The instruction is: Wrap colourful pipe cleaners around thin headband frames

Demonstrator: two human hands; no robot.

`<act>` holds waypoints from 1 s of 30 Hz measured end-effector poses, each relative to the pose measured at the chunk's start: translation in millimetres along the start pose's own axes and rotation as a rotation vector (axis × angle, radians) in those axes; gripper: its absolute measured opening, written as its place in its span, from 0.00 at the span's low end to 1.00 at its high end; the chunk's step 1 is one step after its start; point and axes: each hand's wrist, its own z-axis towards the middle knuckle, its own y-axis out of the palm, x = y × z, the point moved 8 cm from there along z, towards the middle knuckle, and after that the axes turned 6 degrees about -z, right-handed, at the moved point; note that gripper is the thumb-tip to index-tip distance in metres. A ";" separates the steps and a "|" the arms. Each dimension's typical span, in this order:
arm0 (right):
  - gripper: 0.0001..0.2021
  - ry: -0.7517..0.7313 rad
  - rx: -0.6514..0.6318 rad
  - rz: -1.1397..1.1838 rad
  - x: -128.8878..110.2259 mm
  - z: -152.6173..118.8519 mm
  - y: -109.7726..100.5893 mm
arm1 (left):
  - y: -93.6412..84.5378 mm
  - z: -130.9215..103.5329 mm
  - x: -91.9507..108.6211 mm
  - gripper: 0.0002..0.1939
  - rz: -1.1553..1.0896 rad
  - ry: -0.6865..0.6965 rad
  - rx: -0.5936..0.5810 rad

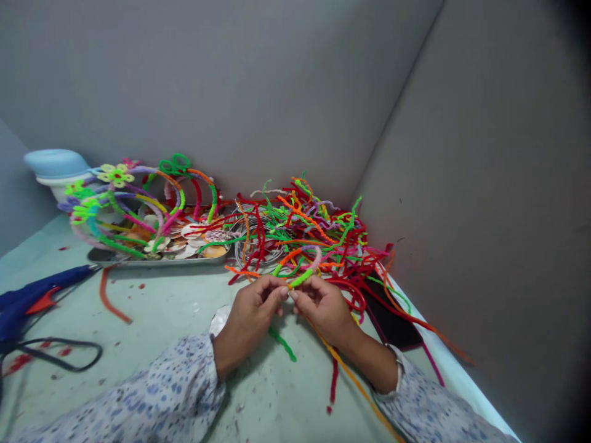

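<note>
The left hand [256, 311] and right hand [329, 312] pinch a hoop [317, 257] at its near end, above the worktop [175, 323]. Its visible arc is colourfully wrapped; an orange stem [347, 368] trails loose, so wrapping seems unfinished. Flowered hoops [170, 181] stand by the tray [161, 263].

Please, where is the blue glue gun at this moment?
In the head view, the blue glue gun is at the left edge, its tip near the left end of the metal tray.

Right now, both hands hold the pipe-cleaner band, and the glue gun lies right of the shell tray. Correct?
No: the head view shows the glue gun left of the shell tray; left hand and right hand do hold the pipe-cleaner band.
</note>
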 end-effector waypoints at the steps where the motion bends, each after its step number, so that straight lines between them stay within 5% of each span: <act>1: 0.06 -0.011 0.008 -0.021 -0.5 -0.1 -0.7 | -0.3 -0.1 -0.1 0.11 -0.009 -0.003 0.004; 23: 0.02 -0.207 0.058 -0.264 -15.3 -3.1 -5.6 | 4.5 -1.9 17.0 0.10 0.058 0.052 -0.094; 30: 0.03 -0.200 0.075 -0.276 -13.7 -2.0 -8.5 | 7.0 1.5 -2.8 0.10 -0.187 -0.137 -0.093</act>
